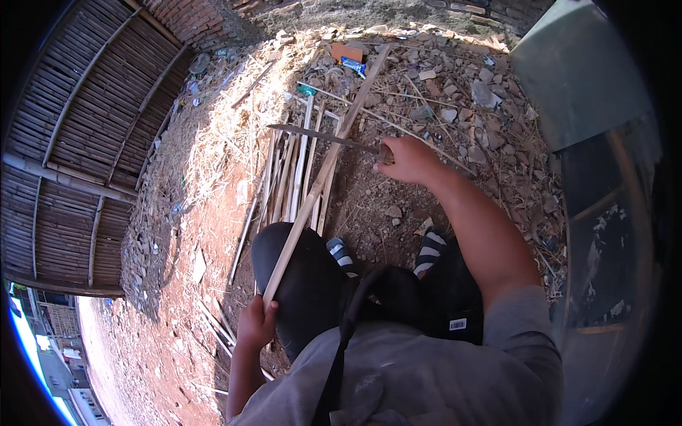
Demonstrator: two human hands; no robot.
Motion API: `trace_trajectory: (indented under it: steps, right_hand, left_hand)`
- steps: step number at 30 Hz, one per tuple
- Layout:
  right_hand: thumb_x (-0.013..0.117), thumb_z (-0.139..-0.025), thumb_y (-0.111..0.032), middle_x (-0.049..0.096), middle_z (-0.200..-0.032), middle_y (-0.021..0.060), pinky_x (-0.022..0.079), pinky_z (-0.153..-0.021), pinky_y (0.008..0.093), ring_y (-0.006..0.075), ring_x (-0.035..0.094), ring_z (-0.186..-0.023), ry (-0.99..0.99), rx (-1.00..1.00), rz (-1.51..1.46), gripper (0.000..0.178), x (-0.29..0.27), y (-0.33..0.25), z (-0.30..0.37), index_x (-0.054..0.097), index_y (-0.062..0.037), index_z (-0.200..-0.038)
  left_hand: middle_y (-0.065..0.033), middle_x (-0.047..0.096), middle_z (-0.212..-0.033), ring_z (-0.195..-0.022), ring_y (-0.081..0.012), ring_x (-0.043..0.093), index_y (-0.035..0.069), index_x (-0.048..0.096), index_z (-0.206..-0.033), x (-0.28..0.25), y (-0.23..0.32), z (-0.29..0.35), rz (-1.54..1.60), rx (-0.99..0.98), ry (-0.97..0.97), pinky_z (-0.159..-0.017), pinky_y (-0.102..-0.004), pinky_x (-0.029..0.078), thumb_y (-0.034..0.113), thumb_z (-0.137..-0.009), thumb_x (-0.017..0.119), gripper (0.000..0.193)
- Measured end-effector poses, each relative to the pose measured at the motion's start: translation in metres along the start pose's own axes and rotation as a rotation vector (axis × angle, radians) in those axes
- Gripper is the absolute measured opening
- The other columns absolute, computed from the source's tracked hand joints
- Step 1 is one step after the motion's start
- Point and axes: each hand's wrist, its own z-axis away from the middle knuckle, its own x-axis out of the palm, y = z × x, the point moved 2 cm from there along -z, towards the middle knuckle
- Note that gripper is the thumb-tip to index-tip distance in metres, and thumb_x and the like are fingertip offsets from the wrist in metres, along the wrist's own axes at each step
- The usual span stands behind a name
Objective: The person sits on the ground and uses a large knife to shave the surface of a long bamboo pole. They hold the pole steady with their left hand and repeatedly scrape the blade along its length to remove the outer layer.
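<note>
A long bamboo strip (310, 202) slants across my right-side-to-left view, its near end gripped by my left hand (256, 321) beside my knee. The strip passes over my left thigh, and its far end reaches out over the rubble. In my right hand (408, 160) is the handle of a long, narrow-bladed knife (305, 131). The blade points left and crosses the strip; whether it bites into the wood I cannot tell. Under the strip, in front of my feet, lies a bundle of split bamboo strips (285, 177).
A woven bamboo wall (92, 92) stands at the left, a brick wall (192, 25) at the back. Stones and rubble (476, 106) cover the ground on the right, near a grey panel (579, 71). A blue wrapper (353, 66) and more strips (217, 326) lie about.
</note>
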Motion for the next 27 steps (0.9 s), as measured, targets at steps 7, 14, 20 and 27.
trace_trajectory:
  steps: [7, 14, 20, 27]
  right_hand:
    - [0.074, -0.081, -0.025, 0.068, -0.091, 0.0168, 0.052, -0.076, 0.0492, 0.0387, 0.068, -0.087, 0.111, -0.166, -0.080, 0.043, 0.004, 0.009, 0.007, 0.055, -0.0074, -0.116]
    - [0.073, -0.086, -0.040, 0.070, -0.088, 0.0160, 0.055, -0.073, 0.0481, 0.0365, 0.070, -0.084, 0.184, -0.276, 0.284, 0.047, -0.037, -0.007, 0.018, 0.061, -0.0093, -0.119]
    - [0.075, -0.084, -0.035, 0.067, -0.077, 0.0128, 0.053, -0.067, 0.0504, 0.0370, 0.069, -0.077, 0.111, -0.142, 0.202, 0.035, -0.011, -0.036, 0.025, 0.063, -0.0090, -0.105]
    - [0.077, -0.078, -0.020, 0.066, -0.077, 0.0136, 0.053, -0.070, 0.0506, 0.0378, 0.069, -0.082, 0.164, -0.383, 0.294, 0.027, 0.011, -0.030, 0.016, 0.058, -0.0068, -0.093]
  left_hand:
    - [-0.0263, 0.060, -0.071, -0.074, -0.0513, 0.061, 0.001, 0.050, -0.083, 0.004, -0.010, -0.005, 0.090, 0.061, -0.012, -0.062, -0.0537, 0.045, 0.040, -0.100, 0.057, 0.043]
    - [-0.0231, 0.060, -0.070, -0.068, -0.0411, 0.062, 0.000, 0.055, -0.084, -0.008, -0.006, -0.007, 0.172, -0.003, -0.078, -0.063, -0.0479, 0.046, 0.042, -0.099, 0.059, 0.046]
    - [-0.0134, 0.060, -0.069, -0.070, -0.0203, 0.060, -0.001, 0.062, -0.094, -0.005, -0.022, -0.010, 0.324, -0.004, -0.157, -0.065, -0.0404, 0.047, 0.047, -0.102, 0.054, 0.049]
    - [-0.0188, 0.061, -0.069, -0.067, -0.0331, 0.063, 0.000, 0.060, -0.088, -0.006, -0.017, -0.010, 0.220, -0.007, -0.140, -0.064, -0.0446, 0.047, 0.049, -0.099, 0.057, 0.050]
